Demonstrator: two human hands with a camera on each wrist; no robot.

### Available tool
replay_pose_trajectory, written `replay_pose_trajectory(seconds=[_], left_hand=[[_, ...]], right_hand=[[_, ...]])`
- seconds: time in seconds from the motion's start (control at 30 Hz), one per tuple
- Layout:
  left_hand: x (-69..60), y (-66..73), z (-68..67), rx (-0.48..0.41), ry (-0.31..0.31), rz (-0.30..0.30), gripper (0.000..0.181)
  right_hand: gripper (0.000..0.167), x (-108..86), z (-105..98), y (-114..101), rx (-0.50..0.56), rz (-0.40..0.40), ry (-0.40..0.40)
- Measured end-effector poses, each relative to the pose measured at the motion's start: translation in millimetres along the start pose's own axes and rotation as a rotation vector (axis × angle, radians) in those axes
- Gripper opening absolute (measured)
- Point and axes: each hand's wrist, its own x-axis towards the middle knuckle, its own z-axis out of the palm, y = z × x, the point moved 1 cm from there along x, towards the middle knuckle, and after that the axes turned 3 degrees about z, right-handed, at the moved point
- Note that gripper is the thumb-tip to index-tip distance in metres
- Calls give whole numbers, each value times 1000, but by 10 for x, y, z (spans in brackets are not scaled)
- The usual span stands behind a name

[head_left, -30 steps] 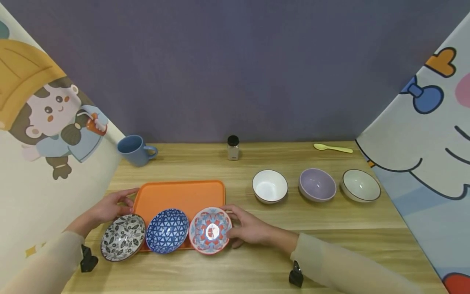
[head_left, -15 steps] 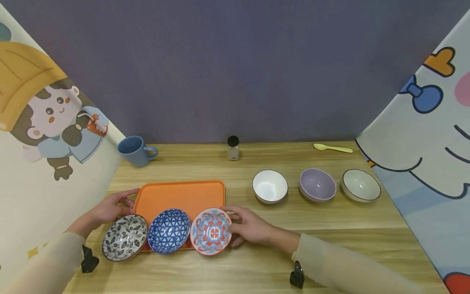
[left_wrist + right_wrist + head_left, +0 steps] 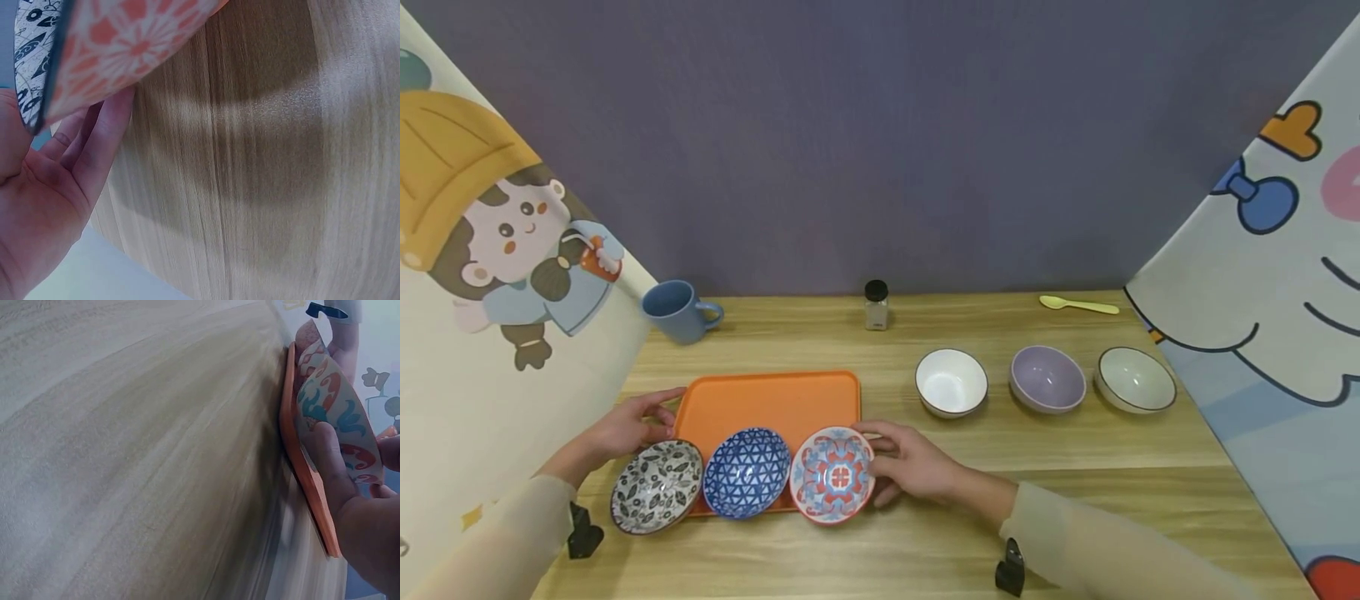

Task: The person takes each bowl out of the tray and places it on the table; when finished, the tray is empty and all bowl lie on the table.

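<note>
In the head view, my left hand (image 3: 628, 427) is at the outer side of a black-and-white leaf-patterned bowl (image 3: 657, 487). The left wrist view shows its thumb and fingers about this bowl's rim and coral-patterned outside (image 3: 134, 47). A blue-and-white triangle-patterned bowl (image 3: 747, 473) sits in the middle of the row. At the right end, my right hand (image 3: 917, 462) grips a red-and-blue floral bowl (image 3: 832, 475), its thumb on the outer wall in the right wrist view. All three bowls stand close together, tilted, over the front of an orange tray (image 3: 775, 398).
A white bowl (image 3: 951, 383), a purple bowl (image 3: 1047, 380) and a pale grey-green bowl (image 3: 1136, 380) stand to the right on the wooden table (image 3: 925, 550). Behind are a blue mug (image 3: 676, 312), a black-capped jar (image 3: 876, 306) and a yellow spoon (image 3: 1078, 305). Printed walls border both sides.
The three bowls and both hands have shifted slightly to the right over the tray. The tray and the other objects keep their places; the head view has tilted a little.
</note>
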Motion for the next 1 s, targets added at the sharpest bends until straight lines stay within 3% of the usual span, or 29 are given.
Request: replay_pose_trajectory(seconds=[0.53, 1.0], left_hand=[[11, -21, 7, 7, 5, -2, 74], [23, -55, -7, -4, 0, -24, 74]], right_hand=[[61, -218, -230, -159, 9, -29, 78], [57, -745, -584, -299, 10, -102, 145]])
